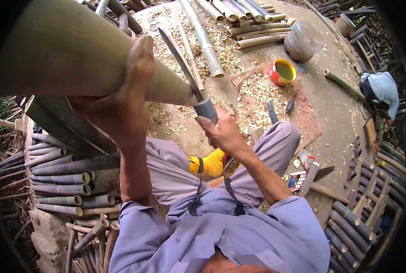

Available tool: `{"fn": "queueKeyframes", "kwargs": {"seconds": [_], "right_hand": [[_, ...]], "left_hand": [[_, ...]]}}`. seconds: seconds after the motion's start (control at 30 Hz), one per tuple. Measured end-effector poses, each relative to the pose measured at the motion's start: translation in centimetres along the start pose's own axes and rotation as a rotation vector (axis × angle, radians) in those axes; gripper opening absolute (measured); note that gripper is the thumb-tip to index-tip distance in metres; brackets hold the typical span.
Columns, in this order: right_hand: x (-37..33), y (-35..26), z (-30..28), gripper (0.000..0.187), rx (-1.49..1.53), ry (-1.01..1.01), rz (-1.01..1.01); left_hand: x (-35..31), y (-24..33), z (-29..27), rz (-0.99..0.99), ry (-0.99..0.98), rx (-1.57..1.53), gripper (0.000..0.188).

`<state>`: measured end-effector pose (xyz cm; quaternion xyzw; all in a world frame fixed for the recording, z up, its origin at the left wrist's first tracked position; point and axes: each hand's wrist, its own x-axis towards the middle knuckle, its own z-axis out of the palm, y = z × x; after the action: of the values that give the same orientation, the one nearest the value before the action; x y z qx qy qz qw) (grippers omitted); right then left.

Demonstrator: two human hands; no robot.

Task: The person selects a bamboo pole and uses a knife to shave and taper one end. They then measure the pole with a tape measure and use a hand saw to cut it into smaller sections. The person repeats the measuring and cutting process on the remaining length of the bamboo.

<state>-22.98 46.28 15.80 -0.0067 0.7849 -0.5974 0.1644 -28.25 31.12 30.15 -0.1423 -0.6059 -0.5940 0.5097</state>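
1. Greyish-brown ground (323,120) is strewn with pale shavings (262,93), and bamboo stacks (62,189) are piled along the left, with others at the top and lower right.
2. Across the upper left, the view is blocked by a thick raised bamboo pole (52,50), clasped by the left hand (123,107).
3. At the far right, a stooping co-worker (385,88) is seen.
4. Beyond the right knee, a plastic container (303,41) is placed near a red-and-yellow bucket (275,78).
5. A knife (188,75) is gripped by the right hand (230,132), its blade beside the pole's near end; whether they touch cannot be told.
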Motion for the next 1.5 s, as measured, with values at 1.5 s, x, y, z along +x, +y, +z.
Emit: {"fn": "queueKeyframes", "kwargs": {"seconds": [1.5], "right_hand": [[-2.5,-1.4,0.3,0.041,0.308,0.128,-0.211]], "left_hand": [[2.0,-1.9,-5.3,-0.169,0.054,0.022,0.033]]}}
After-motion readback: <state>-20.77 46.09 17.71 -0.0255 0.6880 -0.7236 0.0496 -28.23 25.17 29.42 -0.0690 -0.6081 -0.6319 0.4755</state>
